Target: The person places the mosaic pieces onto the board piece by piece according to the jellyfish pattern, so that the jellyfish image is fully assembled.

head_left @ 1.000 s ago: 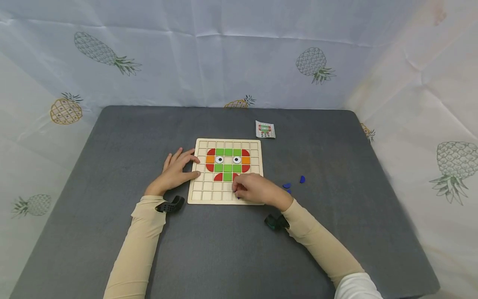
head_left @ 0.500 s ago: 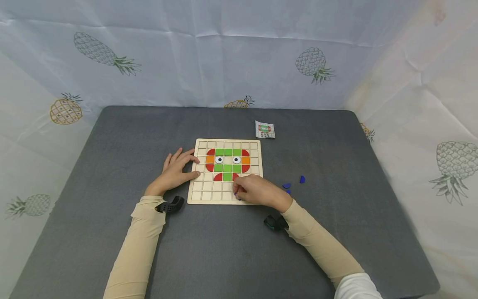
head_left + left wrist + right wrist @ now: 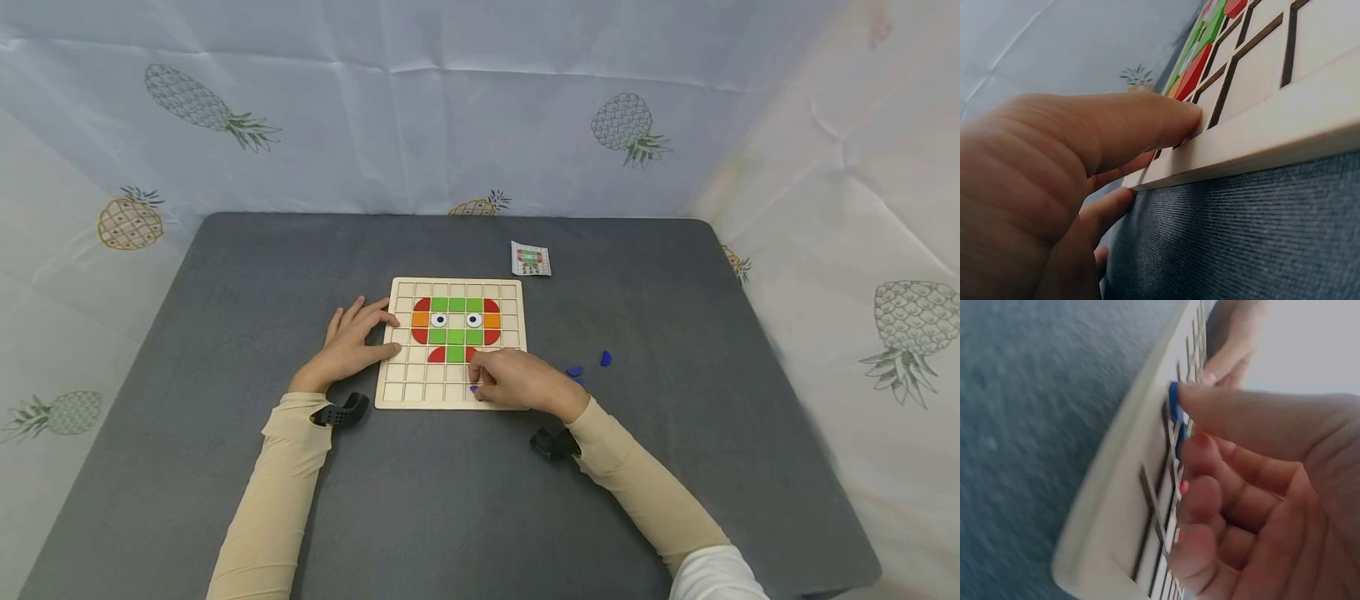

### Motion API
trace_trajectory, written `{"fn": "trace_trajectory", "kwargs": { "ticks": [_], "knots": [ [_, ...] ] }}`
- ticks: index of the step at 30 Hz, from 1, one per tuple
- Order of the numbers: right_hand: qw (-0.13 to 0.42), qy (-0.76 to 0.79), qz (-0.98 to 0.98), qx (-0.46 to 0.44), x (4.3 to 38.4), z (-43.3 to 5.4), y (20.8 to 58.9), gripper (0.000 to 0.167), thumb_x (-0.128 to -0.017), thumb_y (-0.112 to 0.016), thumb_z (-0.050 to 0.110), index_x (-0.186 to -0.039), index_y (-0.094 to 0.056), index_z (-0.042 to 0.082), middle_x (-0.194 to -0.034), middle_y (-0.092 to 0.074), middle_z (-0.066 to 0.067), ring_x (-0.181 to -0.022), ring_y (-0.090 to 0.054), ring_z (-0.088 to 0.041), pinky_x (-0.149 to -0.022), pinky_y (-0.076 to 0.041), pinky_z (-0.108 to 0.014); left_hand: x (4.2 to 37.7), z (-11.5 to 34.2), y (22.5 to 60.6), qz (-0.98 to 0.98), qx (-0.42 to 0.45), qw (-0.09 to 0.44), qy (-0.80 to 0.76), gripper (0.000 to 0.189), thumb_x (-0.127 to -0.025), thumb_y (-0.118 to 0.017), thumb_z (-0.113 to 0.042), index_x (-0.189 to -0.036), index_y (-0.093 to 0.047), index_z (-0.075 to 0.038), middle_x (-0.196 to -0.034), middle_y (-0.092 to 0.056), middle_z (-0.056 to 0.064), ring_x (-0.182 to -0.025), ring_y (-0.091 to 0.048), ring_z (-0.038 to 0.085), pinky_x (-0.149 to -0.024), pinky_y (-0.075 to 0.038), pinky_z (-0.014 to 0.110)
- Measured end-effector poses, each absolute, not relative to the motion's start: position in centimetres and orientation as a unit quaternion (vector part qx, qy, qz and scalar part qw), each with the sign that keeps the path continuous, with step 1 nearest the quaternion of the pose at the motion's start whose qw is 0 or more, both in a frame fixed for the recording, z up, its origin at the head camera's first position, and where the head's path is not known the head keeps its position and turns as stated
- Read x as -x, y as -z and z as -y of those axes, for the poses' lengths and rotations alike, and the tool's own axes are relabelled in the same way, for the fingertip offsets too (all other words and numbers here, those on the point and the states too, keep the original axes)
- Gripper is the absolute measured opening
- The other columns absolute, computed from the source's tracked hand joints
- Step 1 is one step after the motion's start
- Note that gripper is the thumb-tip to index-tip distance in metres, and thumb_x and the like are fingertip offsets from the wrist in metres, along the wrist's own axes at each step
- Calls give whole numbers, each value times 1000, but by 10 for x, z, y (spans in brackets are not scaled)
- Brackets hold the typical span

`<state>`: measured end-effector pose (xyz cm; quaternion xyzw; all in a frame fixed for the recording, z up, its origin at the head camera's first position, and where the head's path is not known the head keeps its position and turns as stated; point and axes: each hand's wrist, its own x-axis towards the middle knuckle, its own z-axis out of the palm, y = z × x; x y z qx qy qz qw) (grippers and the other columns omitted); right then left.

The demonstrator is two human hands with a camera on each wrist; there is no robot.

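A wooden grid board point(image 3: 412, 392) lies on the grey table, bearing a face-like pattern of red, green and orange tiles point(image 3: 456, 336) with two eye tiles point(image 3: 474, 320). My left hand point(image 3: 345, 350) rests at its left edge, fingers spread, thumb point(image 3: 1172, 122) on the rim and fingertips touching the frame. Over the lower right grid, my right hand point(image 3: 517, 379) bends its fingers and pinches a small blue piece point(image 3: 1174, 400) at the thumb tip. Another bit of blue point(image 3: 1181, 439) shows beside the index fingertip. The right hand hides the cells beneath it.
Right of the board lie loose blue half-round pieces point(image 3: 606, 358), one point(image 3: 574, 371) close to the right wrist. A small printed card point(image 3: 531, 259) with a similar pattern sits behind the board. A pineapple-print cloth point(image 3: 420, 133) hangs beyond the table's far edge.
The right fingers have shifted slightly at the lower grid, and more of the blue piece shows beside their tips. The left hand stays put.
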<state>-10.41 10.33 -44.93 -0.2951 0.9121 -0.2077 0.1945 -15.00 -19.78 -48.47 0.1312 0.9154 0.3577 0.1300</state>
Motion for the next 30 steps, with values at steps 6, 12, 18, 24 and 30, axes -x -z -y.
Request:
{"fn": "trace_trajectory", "kwargs": {
  "ticks": [6,12,18,24,30],
  "knots": [
    [165,211,-928,259,106,-107,447,30,-100,-59,18,-129,-65,10,-83,-59,3,-68,-49,-11,-55,-36,-23,150,198,484,-915,-132,131,-358,34,-92,-71,-24,-122,-59,-14,-170,-23,10,-160,4,36,-125,14,58],
    [131,191,-935,268,107,-108,452,38,-102,-57,19,-139,-62,12,-99,-59,-2,-79,-47,-15,-60,-38,-25,150,198,484,-914,-131,130,-362,33,-92,-71,-24,-121,-59,-14,-169,-24,12,-159,3,38,-124,13,59],
    [121,200,-931,281,109,-110,454,37,-102,-58,19,-138,-62,12,-97,-56,-3,-77,-44,-15,-60,-37,-24,150,198,482,-914,-131,130,-361,34,-92,-71,-24,-122,-60,-13,-169,-24,13,-159,3,39,-124,13,60],
    [100,216,-924,300,110,-112,452,26,-100,-60,15,-123,-72,12,-98,-59,-2,-79,-43,-14,-62,-37,-24,150,198,483,-914,-131,129,-361,34,-92,-71,-23,-122,-60,-13,-169,-24,13,-159,3,39,-124,13,60],
    [108,215,-918,315,110,-110,453,20,-100,-61,15,-114,-76,14,-92,-58,1,-79,-43,-13,-63,-37,-23,150,198,484,-915,-132,130,-359,34,-91,-71,-23,-122,-59,-14,-169,-23,11,-159,4,37,-125,13,59]
  ]
}}
